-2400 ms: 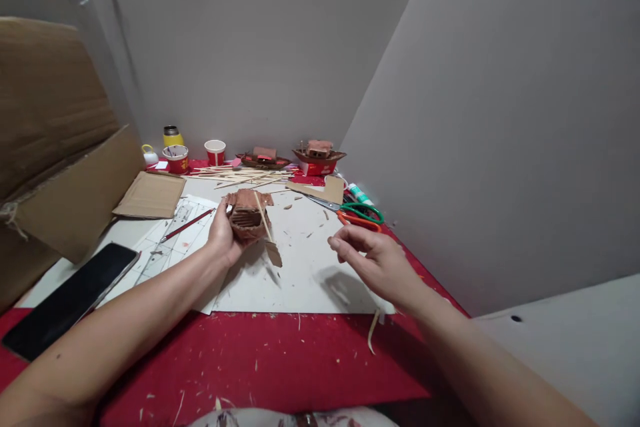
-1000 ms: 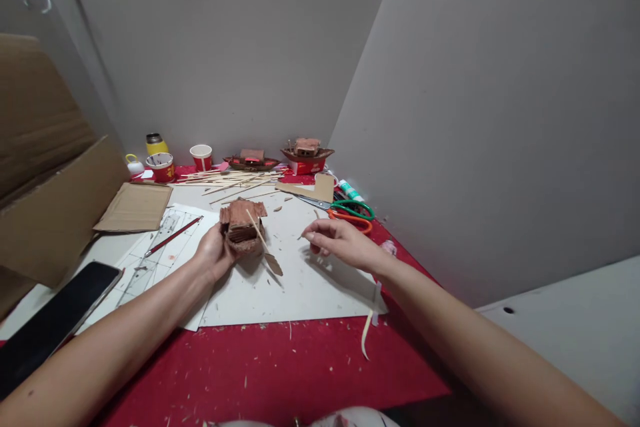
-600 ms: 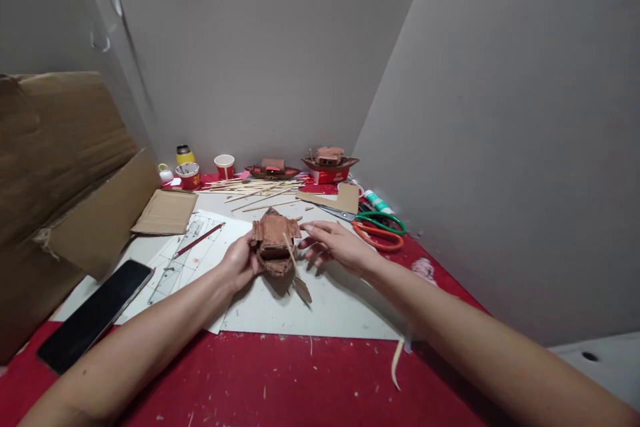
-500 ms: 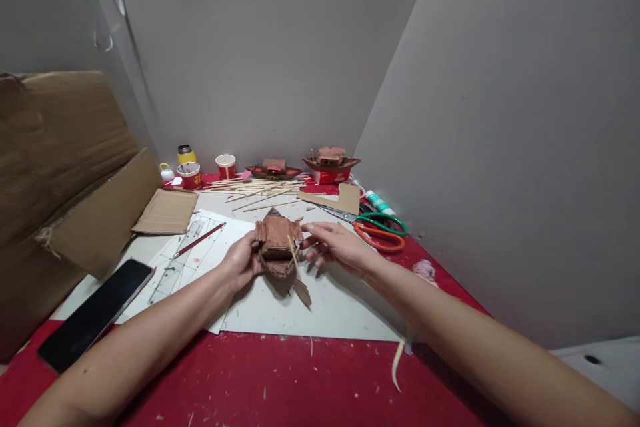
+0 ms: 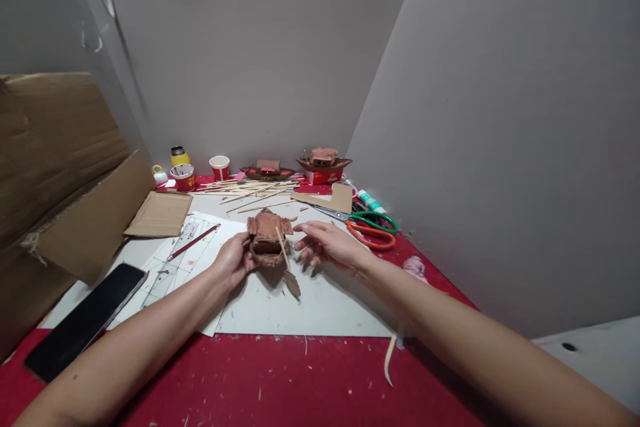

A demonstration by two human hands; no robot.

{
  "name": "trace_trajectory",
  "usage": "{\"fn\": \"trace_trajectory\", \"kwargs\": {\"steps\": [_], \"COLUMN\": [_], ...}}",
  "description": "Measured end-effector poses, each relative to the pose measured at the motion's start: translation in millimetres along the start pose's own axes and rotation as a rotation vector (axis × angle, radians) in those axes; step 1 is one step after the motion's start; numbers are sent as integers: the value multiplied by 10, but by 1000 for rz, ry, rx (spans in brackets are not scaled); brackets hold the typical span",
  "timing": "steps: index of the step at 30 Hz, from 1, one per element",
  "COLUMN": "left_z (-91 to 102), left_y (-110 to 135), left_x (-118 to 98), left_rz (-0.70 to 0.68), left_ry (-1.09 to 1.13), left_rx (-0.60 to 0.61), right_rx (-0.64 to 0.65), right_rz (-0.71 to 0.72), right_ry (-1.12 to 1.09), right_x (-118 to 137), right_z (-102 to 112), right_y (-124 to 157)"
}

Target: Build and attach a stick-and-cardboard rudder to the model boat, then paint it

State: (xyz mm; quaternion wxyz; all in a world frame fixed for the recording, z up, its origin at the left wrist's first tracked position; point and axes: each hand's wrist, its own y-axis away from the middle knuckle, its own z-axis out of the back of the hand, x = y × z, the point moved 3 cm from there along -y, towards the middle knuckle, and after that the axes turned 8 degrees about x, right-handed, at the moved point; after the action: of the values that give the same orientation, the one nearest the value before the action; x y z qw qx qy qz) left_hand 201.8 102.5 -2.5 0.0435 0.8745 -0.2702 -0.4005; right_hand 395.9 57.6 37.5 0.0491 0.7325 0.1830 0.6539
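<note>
A small brown model boat (image 5: 269,230) with a ridged, reddish-brown roof is held over the white board by my left hand (image 5: 235,259), whose fingers wrap its left side. From the boat's near end a thin wooden oar (image 5: 291,283) with a flat brown blade slants down to the right. Just right of the boat is my right hand (image 5: 327,245), fingers apart and slightly curled, holding nothing that I can see. A narrow gap separates its fingertips from the roof edge.
Scissors (image 5: 371,230) with green and orange handles lie to the right. Wooden sticks (image 5: 255,191) and two finished-looking model boats (image 5: 324,159) are at the back. A phone (image 5: 85,320), a pencil (image 5: 194,242) on drawn paper, and cardboard (image 5: 95,213) occupy the left.
My right hand has come slightly away from the boat's right side, leaving a small gap. The boat stays in my left hand, tilted a little differently. The whole view has shifted slightly.
</note>
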Motion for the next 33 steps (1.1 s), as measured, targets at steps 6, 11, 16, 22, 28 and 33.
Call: {"fn": "trace_trajectory", "kwargs": {"steps": [6,11,16,22,28,33], "left_z": [-2,-41,-61,-60,-49,-40], "left_y": [60,82,91,91,82,66], "left_x": [-37,-35,-44,-55,-86,-117], "left_rz": [-121,-136,-166,-155,-125,-107], "left_ry": [-204,-283,-316,-375,-473,-537], "left_rx": [-145,-184,-210,-205,-189,-169], "right_rx": [-6,15,52,51,15,-8], "right_rz": [-28,-9,0,4,-2,-1], "right_ry": [-2,-39,-115,-148,-145,-140], "right_x": [-13,-53,-52,-7,-9,-5], "right_z": [7,-81,-153,-138,-104,-98], "right_y": [9,-18,-57,-74,-85,-82]}}
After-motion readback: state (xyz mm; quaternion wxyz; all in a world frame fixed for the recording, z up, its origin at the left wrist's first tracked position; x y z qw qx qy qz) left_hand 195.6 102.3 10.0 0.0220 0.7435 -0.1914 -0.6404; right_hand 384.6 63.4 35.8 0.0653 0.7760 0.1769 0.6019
